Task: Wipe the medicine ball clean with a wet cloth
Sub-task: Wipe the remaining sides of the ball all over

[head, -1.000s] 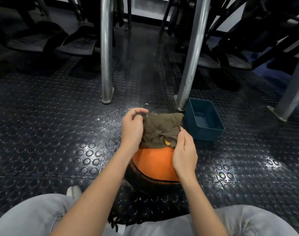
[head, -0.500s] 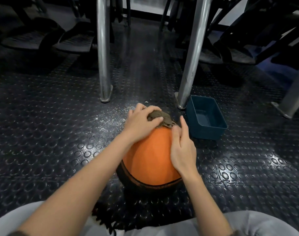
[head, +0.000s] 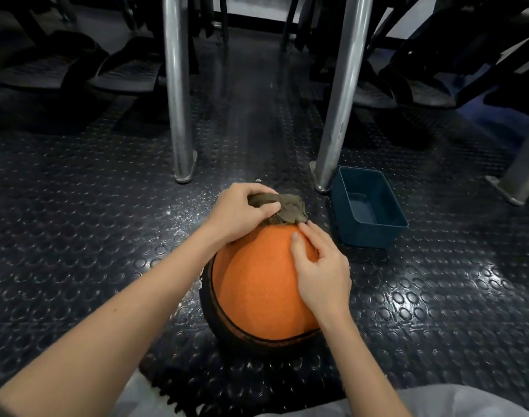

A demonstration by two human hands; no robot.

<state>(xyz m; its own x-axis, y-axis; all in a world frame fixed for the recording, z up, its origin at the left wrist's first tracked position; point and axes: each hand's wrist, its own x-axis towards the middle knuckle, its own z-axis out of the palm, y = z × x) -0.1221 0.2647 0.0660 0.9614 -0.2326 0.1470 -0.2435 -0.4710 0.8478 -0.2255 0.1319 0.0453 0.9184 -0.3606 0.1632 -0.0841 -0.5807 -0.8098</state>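
Head view: the medicine ball (head: 257, 284) sits on the studded floor (head: 106, 236). The left hand (head: 242, 212) curls its fingers round the bunched cloth (head: 290, 207) at the ball's far top. The right hand (head: 323, 266) lies flat on the ball, fingers extended, grasping nothing. Advised: firm overlapping strokes, with the ball braced. Surface: orange, pebbled, black-banded.

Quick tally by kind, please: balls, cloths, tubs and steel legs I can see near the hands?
medicine ball: 1
cloth: 1
blue tub: 1
steel legs: 3
Total: 6
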